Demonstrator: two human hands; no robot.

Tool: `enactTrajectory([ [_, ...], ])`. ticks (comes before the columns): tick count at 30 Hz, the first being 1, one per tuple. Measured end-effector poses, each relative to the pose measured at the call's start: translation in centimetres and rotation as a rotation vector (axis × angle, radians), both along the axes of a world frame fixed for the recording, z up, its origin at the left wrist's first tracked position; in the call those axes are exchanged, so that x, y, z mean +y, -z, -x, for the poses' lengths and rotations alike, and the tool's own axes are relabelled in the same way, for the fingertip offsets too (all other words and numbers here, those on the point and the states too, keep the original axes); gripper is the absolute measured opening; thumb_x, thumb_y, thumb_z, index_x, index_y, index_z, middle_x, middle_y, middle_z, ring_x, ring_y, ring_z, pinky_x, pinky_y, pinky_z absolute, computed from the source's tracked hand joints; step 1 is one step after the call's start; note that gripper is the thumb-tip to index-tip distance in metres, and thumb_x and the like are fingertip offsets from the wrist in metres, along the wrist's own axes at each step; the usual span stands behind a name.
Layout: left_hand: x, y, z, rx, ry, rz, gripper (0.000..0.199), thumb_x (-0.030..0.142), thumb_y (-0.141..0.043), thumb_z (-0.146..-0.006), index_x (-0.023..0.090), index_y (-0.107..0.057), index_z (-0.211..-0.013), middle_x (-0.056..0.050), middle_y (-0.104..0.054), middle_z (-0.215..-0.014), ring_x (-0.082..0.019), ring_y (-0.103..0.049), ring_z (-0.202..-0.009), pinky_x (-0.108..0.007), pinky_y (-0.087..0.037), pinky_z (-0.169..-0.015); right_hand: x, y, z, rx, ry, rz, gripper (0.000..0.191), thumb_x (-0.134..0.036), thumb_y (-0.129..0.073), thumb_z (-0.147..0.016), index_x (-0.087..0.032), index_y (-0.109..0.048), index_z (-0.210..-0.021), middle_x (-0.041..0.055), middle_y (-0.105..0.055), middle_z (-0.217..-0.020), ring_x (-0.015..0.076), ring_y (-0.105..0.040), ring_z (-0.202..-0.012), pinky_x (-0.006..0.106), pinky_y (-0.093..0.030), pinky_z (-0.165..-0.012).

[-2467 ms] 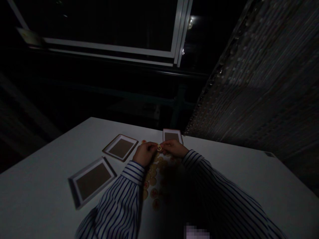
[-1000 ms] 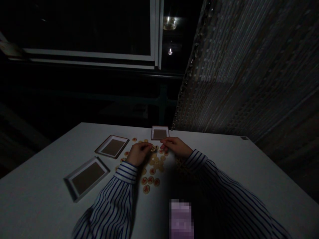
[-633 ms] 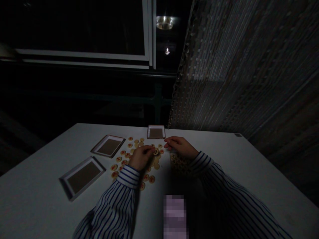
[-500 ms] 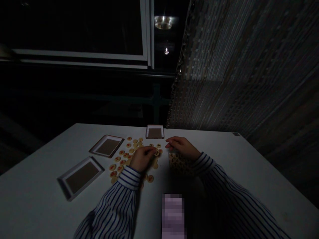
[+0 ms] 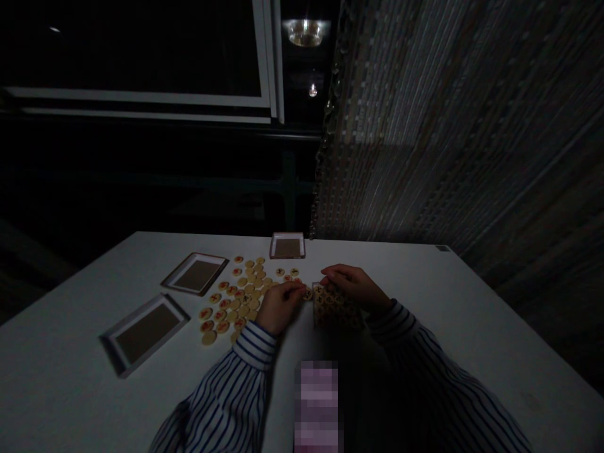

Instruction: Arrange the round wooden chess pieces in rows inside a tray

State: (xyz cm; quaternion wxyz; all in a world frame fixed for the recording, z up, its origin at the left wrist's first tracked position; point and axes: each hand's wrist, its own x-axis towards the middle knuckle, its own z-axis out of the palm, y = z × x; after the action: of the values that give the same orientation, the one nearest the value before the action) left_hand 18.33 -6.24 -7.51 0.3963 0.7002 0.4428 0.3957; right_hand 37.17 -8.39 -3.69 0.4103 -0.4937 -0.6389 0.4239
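My left hand (image 5: 282, 306) pinches a round wooden Chinese chess piece (image 5: 308, 294) with a dark character on it. That piece is at the left edge of a box of chess pieces (image 5: 333, 311), where dark-marked discs lie in rows. Over the far right part of this box hovers my right hand (image 5: 355, 286), its fingers curved and slightly apart, with nothing visible in them. Part of the box is hidden beneath it. Left of my left hand lie many loose chess pieces (image 5: 234, 304), some showing red characters, others plain side up.
Two shallow trays, a brown-edged one (image 5: 195, 274) and a white one (image 5: 145, 333), lie on the left of the white table (image 5: 70, 352). A third small tray (image 5: 287, 245) is near the far edge. A bead curtain (image 5: 401, 126) hangs at the back right.
My left hand has carried the chess piece rightward from the loose pieces to the box. My right hand has shifted slightly, staying over the box. The view has moved a little.
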Motion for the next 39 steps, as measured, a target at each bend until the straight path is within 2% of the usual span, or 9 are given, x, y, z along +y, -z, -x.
enactTrajectory([
  [6, -0.5, 0.1, -1.3, 0.008, -0.002, -0.008, 0.021, 0.030, -0.052, -0.072, 0.016, -0.065, -0.081, -0.004, -0.067, -0.078, -0.017, -0.060, -0.076, -0.029, -0.047, -0.072, -0.7, 0.6, -1.0, 0.032, 0.038, 0.009, 0.031, -0.038, -0.047, -0.077, -0.014, -0.057, -0.093, 0.0061, -0.064, -0.083, 0.0128, -0.056, -0.072, 0.028, -0.045, -0.069],
  [13, -0.8, 1.1, -2.8, -0.003, 0.035, -0.009, 0.023, 0.030, -0.049, -0.075, 0.016, -0.065, -0.084, -0.005, -0.067, -0.082, -0.016, -0.060, -0.076, -0.028, -0.046, -0.072, -1.0, 1.7, -2.5, -0.039, 0.049, -0.043, 0.030, -0.038, -0.047, -0.077, -0.015, -0.060, -0.089, 0.0046, -0.064, -0.081, 0.0140, -0.057, -0.075, 0.027, -0.044, -0.069],
  [20, -1.1, 1.7, -3.7, -0.069, -0.043, 0.046, 0.024, 0.032, -0.051, -0.072, 0.016, -0.065, -0.083, -0.005, -0.067, -0.080, -0.017, -0.061, -0.075, -0.028, -0.047, -0.071, -1.0, 2.2, -2.7, -0.078, 0.031, -0.046, 0.025, -0.035, -0.049, -0.077, -0.015, -0.061, -0.085, 0.0048, -0.064, -0.081, 0.0145, -0.057, -0.075, 0.027, -0.044, -0.069],
  [27, -1.9, 2.5, -4.2, -0.084, -0.107, 0.088, 0.027, 0.034, -0.052, -0.071, 0.015, -0.065, -0.086, -0.006, -0.067, -0.084, -0.018, -0.060, -0.080, -0.031, -0.047, -0.075, -1.0, 3.3, -2.7, -0.091, 0.010, -0.074, 0.023, -0.034, -0.050, -0.076, -0.015, -0.061, -0.084, 0.0054, -0.064, -0.082, 0.0153, -0.056, -0.076, 0.028, -0.045, -0.069],
  [32, -2.3, 3.2, -4.4, -0.060, -0.086, 0.079, 0.026, 0.032, -0.051, -0.072, 0.016, -0.065, -0.087, -0.006, -0.067, -0.086, -0.018, -0.060, -0.082, -0.031, -0.046, -0.077, -1.2, 3.9, -2.8, -0.084, -0.020, -0.096, 0.021, -0.032, -0.051, -0.075, -0.016, -0.060, -0.085, 0.0059, -0.063, -0.085, 0.0163, -0.056, -0.079, 0.030, -0.044, -0.074],
  [39, -2.5, 3.1, -4.3, -0.062, -0.094, 0.038, 0.024, 0.032, -0.050, -0.074, 0.017, -0.065, -0.085, -0.004, -0.067, -0.085, -0.017, -0.060, -0.082, -0.029, -0.046, -0.078, -1.2, 4.4, -2.7, -0.211, -0.014, -0.068, 0.017, -0.030, -0.052, -0.073, -0.017, -0.062, -0.078, 0.0039, -0.064, -0.076, 0.0160, -0.057, -0.071, 0.028, -0.046, -0.065],
])
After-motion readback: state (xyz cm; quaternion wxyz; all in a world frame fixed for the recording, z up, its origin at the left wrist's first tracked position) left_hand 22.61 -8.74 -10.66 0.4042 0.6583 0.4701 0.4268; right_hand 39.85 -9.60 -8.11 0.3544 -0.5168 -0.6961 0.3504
